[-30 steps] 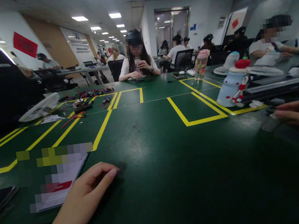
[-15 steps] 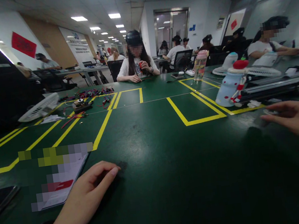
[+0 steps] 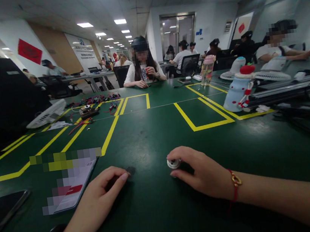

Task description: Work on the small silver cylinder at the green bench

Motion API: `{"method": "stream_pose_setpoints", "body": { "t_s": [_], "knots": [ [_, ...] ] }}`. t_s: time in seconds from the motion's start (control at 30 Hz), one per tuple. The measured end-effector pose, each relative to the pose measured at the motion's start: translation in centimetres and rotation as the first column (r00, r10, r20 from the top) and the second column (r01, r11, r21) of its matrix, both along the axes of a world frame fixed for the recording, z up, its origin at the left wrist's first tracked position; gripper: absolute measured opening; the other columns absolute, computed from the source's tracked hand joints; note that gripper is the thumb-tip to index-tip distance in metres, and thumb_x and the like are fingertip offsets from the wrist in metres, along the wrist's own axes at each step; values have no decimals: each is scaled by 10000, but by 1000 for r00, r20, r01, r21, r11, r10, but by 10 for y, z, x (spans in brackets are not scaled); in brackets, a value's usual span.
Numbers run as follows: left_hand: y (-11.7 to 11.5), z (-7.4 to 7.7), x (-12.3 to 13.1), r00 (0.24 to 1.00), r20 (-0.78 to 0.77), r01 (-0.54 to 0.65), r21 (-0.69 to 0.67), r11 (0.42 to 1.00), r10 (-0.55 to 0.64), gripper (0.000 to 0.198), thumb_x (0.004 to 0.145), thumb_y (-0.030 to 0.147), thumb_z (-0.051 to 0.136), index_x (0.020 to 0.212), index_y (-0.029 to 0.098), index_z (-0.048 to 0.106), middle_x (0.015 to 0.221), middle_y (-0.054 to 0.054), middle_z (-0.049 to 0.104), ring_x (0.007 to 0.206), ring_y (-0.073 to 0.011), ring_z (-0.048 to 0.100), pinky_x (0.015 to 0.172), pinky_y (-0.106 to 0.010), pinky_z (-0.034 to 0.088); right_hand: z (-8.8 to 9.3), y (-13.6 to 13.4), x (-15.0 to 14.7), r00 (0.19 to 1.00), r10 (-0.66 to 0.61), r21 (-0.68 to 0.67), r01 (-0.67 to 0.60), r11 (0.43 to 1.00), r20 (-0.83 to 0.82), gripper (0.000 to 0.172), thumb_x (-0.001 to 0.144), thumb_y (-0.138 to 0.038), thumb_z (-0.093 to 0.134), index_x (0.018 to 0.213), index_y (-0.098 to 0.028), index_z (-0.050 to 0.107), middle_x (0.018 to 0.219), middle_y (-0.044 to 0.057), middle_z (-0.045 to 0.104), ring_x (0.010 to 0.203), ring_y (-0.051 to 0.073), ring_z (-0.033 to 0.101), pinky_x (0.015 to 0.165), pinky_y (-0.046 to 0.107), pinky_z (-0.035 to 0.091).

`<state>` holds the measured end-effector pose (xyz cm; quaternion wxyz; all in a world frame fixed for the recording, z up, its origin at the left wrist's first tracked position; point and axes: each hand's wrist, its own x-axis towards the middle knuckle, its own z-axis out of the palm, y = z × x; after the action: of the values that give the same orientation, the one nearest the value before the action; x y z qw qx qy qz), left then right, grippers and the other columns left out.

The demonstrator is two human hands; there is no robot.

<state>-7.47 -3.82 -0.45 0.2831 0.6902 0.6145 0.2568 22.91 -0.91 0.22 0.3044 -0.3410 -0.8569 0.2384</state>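
My right hand [image 3: 199,169] is over the middle of the green table, thumb and fingers closed round the edge of a small round white piece with dark holes [image 3: 174,163]. What kind of part it is, I cannot make out. To its left, my left hand [image 3: 107,187] rests low on the table with fingers curled and the thumb tip against the index finger. Anything inside that pinch is hidden. A dark patch [image 3: 132,170] lies on the tabletop just beyond those fingertips. Beside the left hand is a lit phone [image 3: 78,194], its screen partly blurred out.
A dark phone [image 3: 7,211] lies at the far left. Wires and small parts [image 3: 95,99] are heaped beyond, near a white fan [image 3: 46,114]. A blue bottle [image 3: 236,92], cables [image 3: 308,111] and metal rails are at right. A person [image 3: 142,66] sits opposite.
My right hand has come in from the far right to the middle, bringing the round white piece. The left hand keeps its pose. The view has shifted slightly.
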Motion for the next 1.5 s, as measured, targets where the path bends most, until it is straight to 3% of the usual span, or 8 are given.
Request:
{"method": "stream_pose_setpoints", "body": {
  "t_s": [0.13,0.4,0.6,0.87,1.1,1.17,1.3,1.5],
  "knots": [
    [3,7,24,1000,16,-1,30,1000,1,318,918,482,521,1130,281,646,1107,-35,672,993,-244,621,888,-392,484,-10,4,2,997,-68,-231,58,971,-36,663,769,-383,715,1330,-214,402,1157,64,597,1019,152,589,914,347,486],
    [13,34,112,959,157,201,216,956,-237,212,909,365,580,999,307,764,1032,-37,668,960,-204,616,851,-357,501,-9,8,-1,997,-48,-330,24,944,-63,470,762,-365,719,1145,-194,506,1060,30,611,926,124,586,815,292,479],
    [20,28,98,978,195,40,199,979,-79,208,835,439,651,873,285,786,880,-27,668,831,-201,623,755,-345,494,-6,6,0,997,-61,-247,50,968,-37,390,780,-315,675,1139,-220,555,1069,16,604,922,116,566,810,277,460],
    [18,7,99,975,-186,154,159,975,-124,151,816,456,682,802,349,789,903,6,735,902,-251,636,782,-385,449,-8,8,-1,994,-47,-326,11,945,-103,398,766,-353,701,1107,-198,568,1014,21,622,870,111,576,792,267,485],
    [19,18,83,992,-27,129,97,987,-127,355,802,470,677,1101,283,721,1043,-44,708,846,-226,645,754,-349,499,6,17,42,973,-222,-281,198,939,-55,476,789,-469,671,1151,-185,548,1085,61,624,930,145,613,839,295,522],
    [18,22,62,999,22,46,53,998,-47,374,845,504,609,1127,275,696,1045,-43,704,839,-221,647,751,-348,508,9,25,89,902,-431,-186,429,884,28,560,785,-547,641,1183,-168,534,1068,87,626,894,169,622,791,308,527],
    [18,16,11,988,76,-138,1,990,138,423,876,567,527,1069,231,696,873,-34,713,809,-229,653,704,-338,504,3,38,218,528,-826,81,831,550,198,651,706,-656,630,1115,-156,561,982,114,632,771,212,616,644,329,499],
    [19,-4,-14,955,160,-251,-8,968,249,438,881,579,521,1018,200,693,838,-26,705,769,-200,640,682,-309,491,-14,36,333,205,-912,133,955,267,356,724,665,-732,597,1124,-174,544,954,193,621,783,294,612,650,423,473]
  ]
}}
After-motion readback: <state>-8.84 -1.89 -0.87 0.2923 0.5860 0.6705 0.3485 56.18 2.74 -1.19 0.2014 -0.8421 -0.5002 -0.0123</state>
